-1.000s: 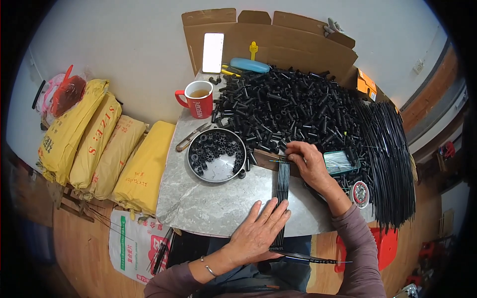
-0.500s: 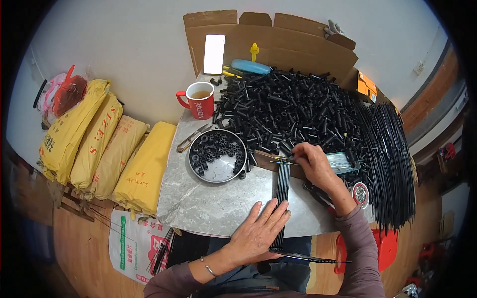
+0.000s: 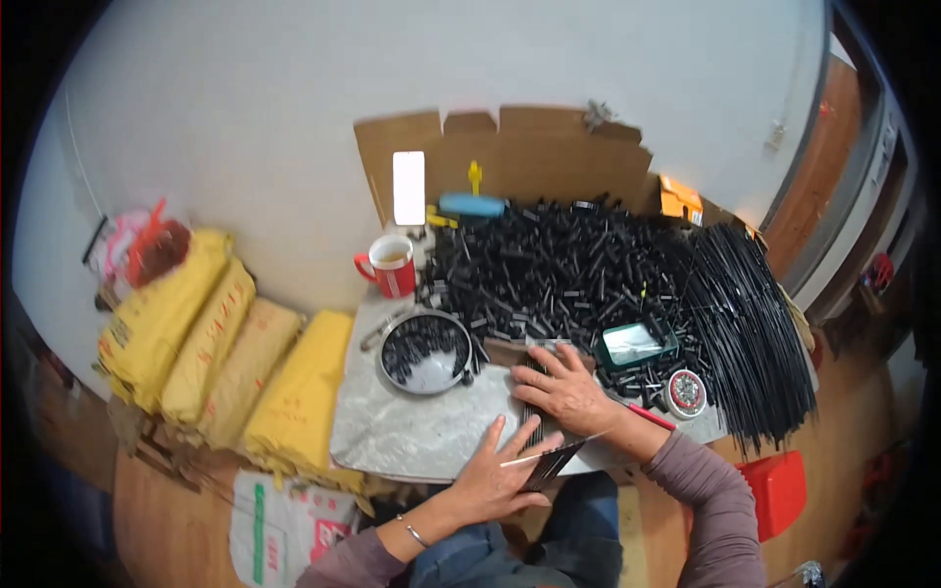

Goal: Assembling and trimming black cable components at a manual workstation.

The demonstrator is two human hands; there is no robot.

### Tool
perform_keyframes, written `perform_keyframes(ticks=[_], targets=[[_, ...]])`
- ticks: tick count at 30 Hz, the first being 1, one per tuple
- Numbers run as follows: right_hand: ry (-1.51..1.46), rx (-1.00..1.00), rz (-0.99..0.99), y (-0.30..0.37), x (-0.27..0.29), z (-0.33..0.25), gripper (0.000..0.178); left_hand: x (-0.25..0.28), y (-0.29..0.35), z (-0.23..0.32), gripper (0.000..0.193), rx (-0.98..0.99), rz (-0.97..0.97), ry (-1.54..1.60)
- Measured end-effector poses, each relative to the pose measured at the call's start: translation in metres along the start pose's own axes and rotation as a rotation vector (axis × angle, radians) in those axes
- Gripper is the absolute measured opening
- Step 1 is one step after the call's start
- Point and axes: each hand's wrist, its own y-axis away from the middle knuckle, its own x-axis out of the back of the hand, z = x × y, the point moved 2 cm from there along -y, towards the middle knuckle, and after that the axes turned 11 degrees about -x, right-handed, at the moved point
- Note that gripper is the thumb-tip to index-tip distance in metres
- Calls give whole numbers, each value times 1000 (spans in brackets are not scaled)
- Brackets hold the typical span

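Note:
A flat row of thin black rods (image 3: 556,467) runs from the brown block (image 3: 503,354) toward my lap. My left hand (image 3: 487,477) lies at its near end with fingers spread, touching the rods. Further up, my right hand (image 3: 571,400) rests palm down across the row, its fingers stretched out and covering much of it. Beyond its fingertips, thin pale pins lie at the far end of the row. A thin light strip crosses the rods by my left fingers; blur hides its detail.
A pan of small black parts (image 3: 423,383) stands left of the block. Behind spread heaped black tubular pieces (image 3: 559,260), with a green tray of pins (image 3: 637,345), a round dish (image 3: 685,394) and long black rods (image 3: 750,333) at right. A red mug (image 3: 395,279) stands back left.
My right hand has left the pins at the far end and come down flat on the rods. My left hand has slid toward the near end. The whole view has shifted.

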Motion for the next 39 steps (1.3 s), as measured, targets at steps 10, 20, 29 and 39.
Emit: perform_keyframes(ticks=[10,20,29,39], targets=[[-1773,-131,-816,51,63,-101,21,180,-29,50,22,234,788,360],[-1385,-142,-1363,120,-19,-112,23,61,52,113,37,359,3,50],[-1029,234,-1426,144,-41,-163,22,-101,111,85,50,780,-595,1515],[-625,9,-741,133,36,-138,23,-103,80,81,34,686,-728,1335]])
